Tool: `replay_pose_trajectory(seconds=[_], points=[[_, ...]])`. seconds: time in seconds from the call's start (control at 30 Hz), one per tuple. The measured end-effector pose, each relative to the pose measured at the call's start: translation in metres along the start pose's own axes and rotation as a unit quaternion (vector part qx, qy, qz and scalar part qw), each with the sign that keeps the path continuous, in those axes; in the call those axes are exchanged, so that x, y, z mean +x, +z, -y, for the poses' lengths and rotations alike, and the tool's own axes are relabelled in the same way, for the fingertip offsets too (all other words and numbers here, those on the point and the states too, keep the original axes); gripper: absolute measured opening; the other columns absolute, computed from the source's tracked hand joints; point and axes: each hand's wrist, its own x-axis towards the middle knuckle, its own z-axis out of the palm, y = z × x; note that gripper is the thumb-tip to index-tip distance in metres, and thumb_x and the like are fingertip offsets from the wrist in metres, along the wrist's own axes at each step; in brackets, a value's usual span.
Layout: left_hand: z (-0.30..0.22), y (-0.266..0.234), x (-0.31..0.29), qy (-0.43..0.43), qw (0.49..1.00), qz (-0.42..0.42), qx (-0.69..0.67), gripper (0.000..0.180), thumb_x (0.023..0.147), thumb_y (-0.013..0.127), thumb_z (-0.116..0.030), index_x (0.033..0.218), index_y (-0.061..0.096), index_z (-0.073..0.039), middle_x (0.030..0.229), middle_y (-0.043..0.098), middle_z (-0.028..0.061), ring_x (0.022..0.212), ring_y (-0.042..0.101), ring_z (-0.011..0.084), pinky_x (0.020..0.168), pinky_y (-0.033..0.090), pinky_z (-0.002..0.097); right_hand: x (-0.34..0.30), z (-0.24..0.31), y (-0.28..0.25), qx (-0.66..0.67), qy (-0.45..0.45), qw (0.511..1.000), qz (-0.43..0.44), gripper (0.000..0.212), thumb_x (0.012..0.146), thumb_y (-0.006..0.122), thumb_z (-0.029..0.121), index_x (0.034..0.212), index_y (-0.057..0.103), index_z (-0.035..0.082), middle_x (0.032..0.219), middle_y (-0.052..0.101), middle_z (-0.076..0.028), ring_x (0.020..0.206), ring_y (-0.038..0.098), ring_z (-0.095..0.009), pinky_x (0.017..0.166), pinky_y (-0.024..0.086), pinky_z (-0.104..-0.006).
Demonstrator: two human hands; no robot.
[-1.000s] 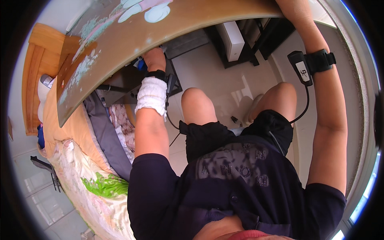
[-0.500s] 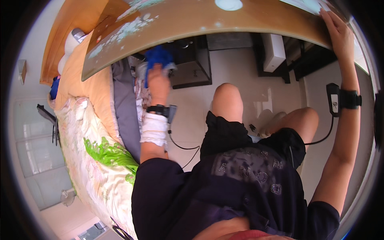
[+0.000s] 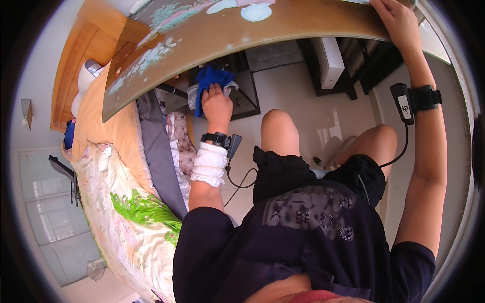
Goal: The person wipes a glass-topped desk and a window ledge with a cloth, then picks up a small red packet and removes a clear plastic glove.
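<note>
**Left hand [image 3: 218, 107] on blue cloth [image 3: 214, 77], right hand [image 3: 401, 28] on tabletop [image 3: 202, 40]**

Cloth's below the tabletop's near edge, over a dark unit [image 3: 246, 92]; left hand lies across it, likely pressing. Can't tell if it grips. Right hand's at the tabletop's right end, probably bracing; clamped or resting, can't tell.

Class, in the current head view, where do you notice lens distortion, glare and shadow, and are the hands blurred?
Head view: black corners, and the brown panel's near edge looks bowed; head view: bright reflections on the floor; head view: darkness beneath the panel; head view: left hand and right hand look reasonably clear.
</note>
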Motion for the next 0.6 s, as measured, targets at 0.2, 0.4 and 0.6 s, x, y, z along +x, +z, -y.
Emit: replay_pose_trajectory(seconds=[0.2, 0.4, 0.6], points=[[-0.043, -0.007, 0.027, 0.087, 0.994, 0.027, 0.061, 0.037, 0.071, 0.059, -0.02, 0.099, 0.063, 0.003, 0.096, 0.064, 0.0151, 0.079, 0.06, 0.0275, 0.072, 0.049, 0.0344, 0.001, -0.003, 0.001, -0.009, 0.012, 1.0, 0.024, 0.029, 0.082, 0.058, 0.024, 0.068, 0.058, -0.002, 0.068, 0.057, -0.021, 0.064, 0.056, -0.039, 0.057, 0.043, -0.0432], [-0.052, 0.013, 0.049, 0.095, 0.988, 0.034, 0.115, 0.028, 0.075, 0.053, -0.014, 0.096, 0.062, 0.002, 0.087, 0.063, 0.0107, 0.076, 0.06, 0.0255, 0.063, 0.051, 0.0347, 0.001, -0.003, 0.002, -0.012, -0.013, 1.0, 0.0, 0.029, 0.081, 0.057, 0.026, 0.068, 0.06, 0.0, 0.068, 0.058, -0.021, 0.065, 0.058, -0.038, 0.06, 0.045, -0.0447], [-0.045, 0.015, 0.047, 0.111, 0.986, 0.034, 0.121, 0.023, 0.076, 0.055, -0.015, 0.092, 0.062, 0.0, 0.083, 0.063, 0.0096, 0.076, 0.061, 0.0247, 0.063, 0.051, 0.0344, -0.019, -0.015, -0.019, 0.096, -0.066, 0.993, -0.019, 0.024, 0.084, 0.055, 0.022, 0.075, 0.059, 0.0, 0.073, 0.057, -0.018, 0.072, 0.057, -0.036, 0.064, 0.044, -0.0409]])
